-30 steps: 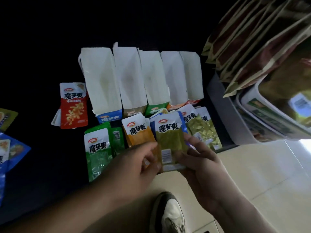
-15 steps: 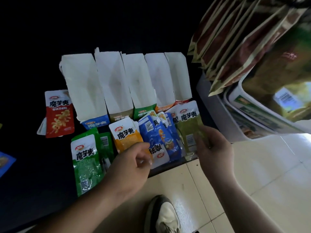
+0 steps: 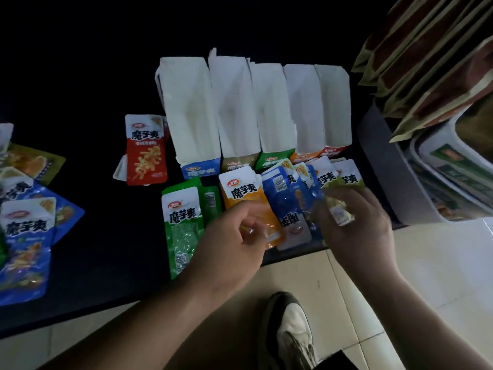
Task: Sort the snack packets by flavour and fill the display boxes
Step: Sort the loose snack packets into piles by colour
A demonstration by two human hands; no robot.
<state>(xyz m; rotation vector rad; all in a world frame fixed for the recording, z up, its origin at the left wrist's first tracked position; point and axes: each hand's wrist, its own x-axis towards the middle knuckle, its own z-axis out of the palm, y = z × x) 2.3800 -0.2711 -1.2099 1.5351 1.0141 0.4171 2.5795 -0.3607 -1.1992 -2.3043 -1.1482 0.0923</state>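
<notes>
Several white display boxes [image 3: 234,108] stand side by side on the black counter, with blue, olive, green, orange and red fronts. Loose snack packets lie before them: a red packet [image 3: 145,153] at the left, green packets [image 3: 181,225], an orange packet [image 3: 245,196], blue packets [image 3: 282,198] and olive packets [image 3: 349,178]. My left hand [image 3: 234,241] pinches the lower end of the orange packet. My right hand [image 3: 357,222] holds the lower end of an olive packet, its fingers curled over it.
More blue and olive packets [image 3: 29,236] lie at the counter's far left. Hanging brown snack bags [image 3: 426,57] and stacked trays [image 3: 453,169] fill the right side. The black counter's edge [image 3: 80,311] runs above a tiled floor, where a shoe [image 3: 290,329] stands.
The view has shifted right, so the boxes sit further right. My right hand has carried the olive packet onto the olive pile. My left hand stays on the orange packet.
</notes>
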